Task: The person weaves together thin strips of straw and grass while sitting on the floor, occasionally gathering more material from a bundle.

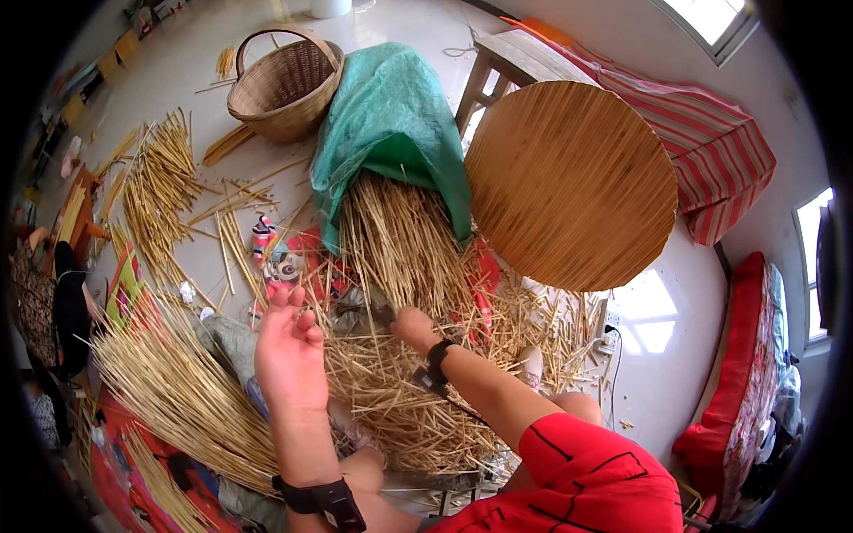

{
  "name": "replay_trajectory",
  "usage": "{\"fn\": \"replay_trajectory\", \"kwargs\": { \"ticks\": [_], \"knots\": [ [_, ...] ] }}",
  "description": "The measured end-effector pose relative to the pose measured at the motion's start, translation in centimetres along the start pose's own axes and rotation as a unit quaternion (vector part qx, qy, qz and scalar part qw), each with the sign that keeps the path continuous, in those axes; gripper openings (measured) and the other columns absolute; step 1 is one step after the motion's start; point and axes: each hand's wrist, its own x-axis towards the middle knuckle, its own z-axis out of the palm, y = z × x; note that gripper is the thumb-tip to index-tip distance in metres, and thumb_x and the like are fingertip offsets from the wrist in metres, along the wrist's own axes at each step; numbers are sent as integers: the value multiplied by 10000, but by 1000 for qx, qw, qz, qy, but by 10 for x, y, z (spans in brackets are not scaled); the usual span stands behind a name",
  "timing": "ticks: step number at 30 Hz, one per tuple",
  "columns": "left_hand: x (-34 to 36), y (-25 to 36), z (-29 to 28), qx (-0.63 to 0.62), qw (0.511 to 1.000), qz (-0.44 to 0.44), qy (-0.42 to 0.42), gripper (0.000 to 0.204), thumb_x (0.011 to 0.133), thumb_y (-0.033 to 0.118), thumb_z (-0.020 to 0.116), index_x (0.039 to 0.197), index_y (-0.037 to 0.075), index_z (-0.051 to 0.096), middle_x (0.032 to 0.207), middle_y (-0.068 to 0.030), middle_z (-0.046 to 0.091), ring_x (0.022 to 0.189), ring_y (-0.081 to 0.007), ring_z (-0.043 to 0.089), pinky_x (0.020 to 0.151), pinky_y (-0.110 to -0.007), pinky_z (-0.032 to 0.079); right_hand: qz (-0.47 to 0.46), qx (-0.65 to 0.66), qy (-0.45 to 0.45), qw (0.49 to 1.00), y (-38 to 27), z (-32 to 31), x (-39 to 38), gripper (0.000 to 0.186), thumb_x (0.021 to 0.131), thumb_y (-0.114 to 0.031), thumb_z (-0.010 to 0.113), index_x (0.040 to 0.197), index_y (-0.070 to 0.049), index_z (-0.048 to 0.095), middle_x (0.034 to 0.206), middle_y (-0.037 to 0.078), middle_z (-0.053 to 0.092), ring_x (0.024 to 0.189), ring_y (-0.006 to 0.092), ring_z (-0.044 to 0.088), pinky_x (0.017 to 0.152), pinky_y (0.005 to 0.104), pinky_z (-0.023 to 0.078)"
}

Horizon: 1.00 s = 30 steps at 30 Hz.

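Note:
Palm up and fingers apart, slightly curled, my left hand [289, 342] holds nothing, raised over loose straw-coloured sticks. My right hand [413, 329] is closed on what looks like a dark metal blade [369, 306], partly hidden among the sticks. Ahead of it, a dense bundle of long thin sticks [400, 231] comes out from under a green plastic sack [386, 98]. Short cut pieces [409, 409] lie heaped below my hands. A long bundle of thin sticks [178, 391] lies to the left of my left hand.
A woven basket [284, 98] and scattered stick bundles [155, 178] are at upper left. A round bamboo board [569, 182] leans by a wooden stand [489, 62]. Red padded bedding [729, 355] lines the right side. A person in patterned clothing [35, 311] is at the far left.

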Motion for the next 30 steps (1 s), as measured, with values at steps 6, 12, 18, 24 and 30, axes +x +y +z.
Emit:
{"fn": "replay_trajectory", "kwargs": {
  "ticks": [6,12,18,24,30],
  "knots": [
    [0,-7,7,17,1000,-5,-1,248,875,86,509,1118,37,530,1084,-69,590,790,-99,533,636,-216,441,-86,-58,108,989,29,-19,64,300,811,-244,657,858,52,648,778,205,657,680,357,648,610,405,527],
    [2,-8,6,18,1000,-10,-9,263,864,93,528,1121,41,538,1068,-64,590,781,-102,535,637,-218,433,-152,229,273,922,28,-66,81,341,830,-192,639,1077,31,566,864,215,638,721,325,629,623,409,499],
    [1,-6,0,22,1000,-7,-16,254,878,93,503,1122,39,545,1077,-68,602,789,-96,544,639,-214,448,-186,67,247,949,-3,-36,11,407,814,-248,635,1099,34,570,846,251,629,781,347,628,646,436,499],
    [1,-11,7,24,998,-37,-34,262,879,91,502,1131,39,546,1082,-66,601,793,-99,547,645,-218,458,-129,-63,-70,987,41,16,38,355,832,-313,623,853,42,626,831,250,625,769,378,618,681,470,496],
    [-1,-6,0,23,999,-27,-31,264,878,96,502,1133,40,545,1093,-65,596,791,-99,543,644,-219,455,-36,363,113,924,18,-37,44,203,834,-126,644,901,59,594,757,146,653,634,219,638,559,347,492]
  ]
}}
